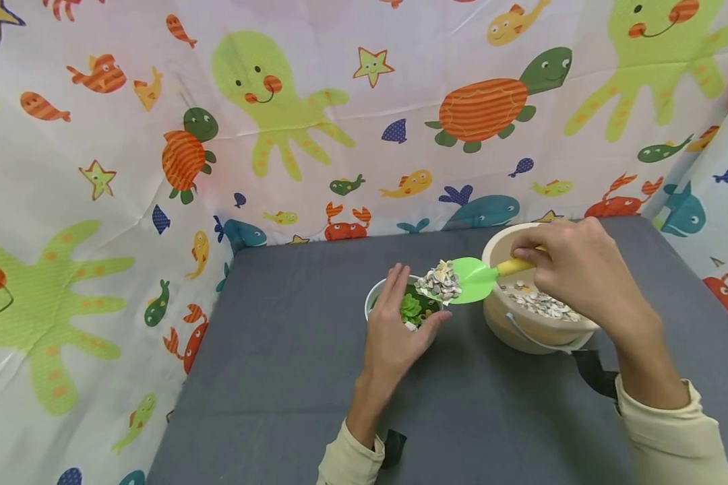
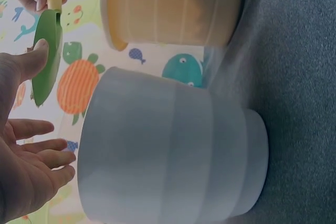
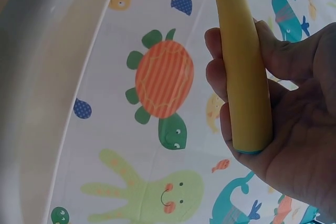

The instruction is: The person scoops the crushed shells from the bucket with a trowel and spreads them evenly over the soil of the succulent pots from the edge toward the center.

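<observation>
My right hand (image 1: 573,263) grips the yellow handle (image 3: 244,72) of a toy trowel with a green blade (image 1: 474,279). A heap of small pale pebbles or shell bits (image 1: 441,281) lies on the blade, whose tip overlaps the right rim of a white pot (image 2: 157,145) in the head view. Inside the pot sits a green succulent (image 1: 410,308), partly hidden by my left hand (image 1: 394,337). That hand hovers over the pot's near-left rim, fingers extended and thumb spread beside the blade, holding nothing.
A cream bucket (image 1: 503,323) with a wire handle stands on the right, holding more of the same pebbles (image 1: 542,303). Grey cloth (image 1: 279,377) covers the table. Behind it and at both sides hangs a curtain (image 1: 315,60) printed with sea animals.
</observation>
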`<state>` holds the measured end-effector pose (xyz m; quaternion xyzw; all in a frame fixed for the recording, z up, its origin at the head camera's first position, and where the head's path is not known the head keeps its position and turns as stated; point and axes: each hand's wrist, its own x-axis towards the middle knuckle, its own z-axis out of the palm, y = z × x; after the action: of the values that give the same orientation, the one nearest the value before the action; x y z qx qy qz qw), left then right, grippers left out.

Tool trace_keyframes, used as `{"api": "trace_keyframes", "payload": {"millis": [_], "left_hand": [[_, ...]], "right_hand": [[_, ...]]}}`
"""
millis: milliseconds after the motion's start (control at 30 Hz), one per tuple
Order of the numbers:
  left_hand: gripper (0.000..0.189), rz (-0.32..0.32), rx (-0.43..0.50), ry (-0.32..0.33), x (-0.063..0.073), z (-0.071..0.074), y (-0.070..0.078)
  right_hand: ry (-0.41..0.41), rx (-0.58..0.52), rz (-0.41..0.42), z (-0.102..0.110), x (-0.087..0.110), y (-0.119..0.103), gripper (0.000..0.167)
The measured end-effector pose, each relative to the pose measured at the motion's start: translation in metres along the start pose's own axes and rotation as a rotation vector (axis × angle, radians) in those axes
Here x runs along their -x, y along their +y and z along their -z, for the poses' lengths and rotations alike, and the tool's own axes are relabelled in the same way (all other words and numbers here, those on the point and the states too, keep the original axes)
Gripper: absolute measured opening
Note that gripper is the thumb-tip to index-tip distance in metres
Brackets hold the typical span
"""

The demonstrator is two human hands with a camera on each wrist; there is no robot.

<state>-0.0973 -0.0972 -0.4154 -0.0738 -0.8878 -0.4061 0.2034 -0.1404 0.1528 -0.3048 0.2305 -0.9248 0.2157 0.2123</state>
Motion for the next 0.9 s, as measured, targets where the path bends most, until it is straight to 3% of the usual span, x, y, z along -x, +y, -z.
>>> {"api": "trace_keyframes", "payload": {"millis": [900], "left_hand": [[0.087, 0.017, 0.044, 0.033, 0.005, 0.019, -0.020]], "right_hand": [[0.008, -0.071, 0.040, -0.018, -0.012, -0.017, 0.016]]}}
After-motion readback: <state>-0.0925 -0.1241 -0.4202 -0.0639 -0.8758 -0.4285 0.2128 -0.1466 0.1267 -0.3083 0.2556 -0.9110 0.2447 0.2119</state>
